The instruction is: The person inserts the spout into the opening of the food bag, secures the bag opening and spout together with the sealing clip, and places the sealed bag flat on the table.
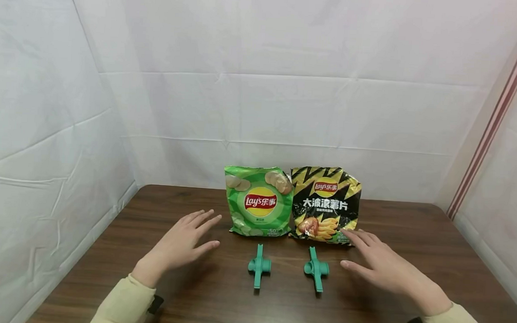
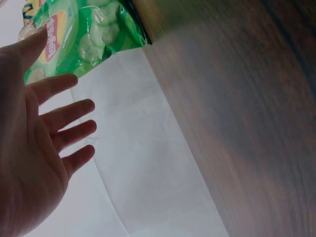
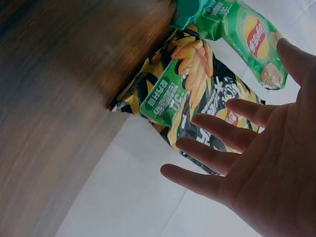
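Observation:
A green Lay's chip bag (image 1: 238, 204) and a black-and-yellow Lay's chip bag (image 1: 300, 202) stand upright side by side towards the back of the table. In front of them lie two teal bag clips with round spouts, a left clip (image 1: 259, 266) and a right clip (image 1: 316, 269). My left hand (image 1: 179, 242) is held over the table left of the green bag, fingers spread, holding nothing. To the right, my right hand (image 1: 382, 263) reaches forward with straight fingers, its fingertips overlapping the black bag's lower corner in the head view; the right wrist view shows an empty palm (image 3: 281, 163).
The dark wooden table (image 1: 216, 305) has its back edge against white cloth (image 1: 287, 109), which also hangs on both sides. A reddish stripe (image 1: 493, 120) runs down the cloth at the right.

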`<state>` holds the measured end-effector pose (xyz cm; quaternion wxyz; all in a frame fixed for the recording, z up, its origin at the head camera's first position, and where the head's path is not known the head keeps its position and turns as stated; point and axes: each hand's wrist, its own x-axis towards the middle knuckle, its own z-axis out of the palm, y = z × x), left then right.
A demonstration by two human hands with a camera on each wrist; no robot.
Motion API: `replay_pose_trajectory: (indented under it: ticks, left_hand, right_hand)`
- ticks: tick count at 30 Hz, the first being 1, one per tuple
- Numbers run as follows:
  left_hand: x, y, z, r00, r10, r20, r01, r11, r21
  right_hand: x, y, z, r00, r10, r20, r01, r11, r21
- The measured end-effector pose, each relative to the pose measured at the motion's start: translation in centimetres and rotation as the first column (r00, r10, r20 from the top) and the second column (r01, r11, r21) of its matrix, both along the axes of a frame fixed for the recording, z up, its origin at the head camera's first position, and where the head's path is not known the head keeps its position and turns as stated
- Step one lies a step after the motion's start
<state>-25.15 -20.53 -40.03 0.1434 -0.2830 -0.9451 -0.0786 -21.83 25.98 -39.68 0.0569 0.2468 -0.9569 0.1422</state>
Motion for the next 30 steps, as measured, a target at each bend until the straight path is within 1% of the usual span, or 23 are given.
replay_pose_trajectory:
  ticks: [7, 12, 15, 18, 23, 28, 30]
  left_hand:
    - [0.1, 0.4, 0.0, 0.999, -0.028, 0.021, 0.027, 0.999, 0.035]
    - [0.1, 0.8, 0.1, 0.998, -0.033, 0.045, 0.032, 0.999, 0.034]
    - [0.0, 1.0, 0.1, 0.998, -0.033, 0.045, 0.032, 0.999, 0.024]
    - [0.0, 1.2, 0.1, 0.998, -0.042, 0.038, 0.042, 0.999, 0.018]
    - [0.0, 1.4, 0.1, 0.998, -0.053, 0.034, 0.053, 0.999, 0.011]
    - [0.0, 1.6, 0.1, 0.997, -0.069, 0.032, 0.069, 0.998, 0.001]
    - [0.0, 1.6, 0.1, 0.997, -0.071, 0.033, 0.071, 0.997, -0.002]
  right_hand:
    - [-0.3, -0.8, -0.2, 0.998, 0.012, 0.062, -0.011, 1.0, -0.018]
    - [-0.4, -1.6, 0.0, 0.994, 0.027, 0.103, -0.024, 0.999, -0.036]
    - [-0.5, -2.1, 0.0, 0.993, 0.042, 0.109, -0.038, 0.998, -0.042]
    - [-0.6, -2.5, 0.0, 0.993, 0.07, 0.096, -0.066, 0.997, -0.047]
    - [-0.8, -3.2, 0.0, 0.992, 0.09, 0.091, -0.086, 0.995, -0.043]
    - [-0.9, -4.1, 0.2, 0.987, 0.121, 0.106, -0.116, 0.992, -0.051]
    - [-1.0, -4.4, 0.3, 0.983, 0.133, 0.127, -0.125, 0.99, -0.065]
